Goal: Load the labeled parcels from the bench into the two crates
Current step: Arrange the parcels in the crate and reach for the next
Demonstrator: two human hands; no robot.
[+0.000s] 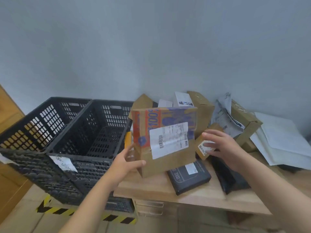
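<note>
Plainly, the left hand (124,163) grips the lower left corner of a printed cardboard parcel (168,143), with the thumb on its front and the fingers behind. The parcel is upright at the left end of the table (159,187), its white label facing the camera. The right hand (223,147) is spread open with straight fingers against a small brown parcel (204,145) just right of the big one. A black parcel (188,177) lies flat below them. The right crate (94,137) stands just beside the table, with the left crate (33,125) touching it. More boxes and white mailers (282,142) are heaped along the wall.
</note>
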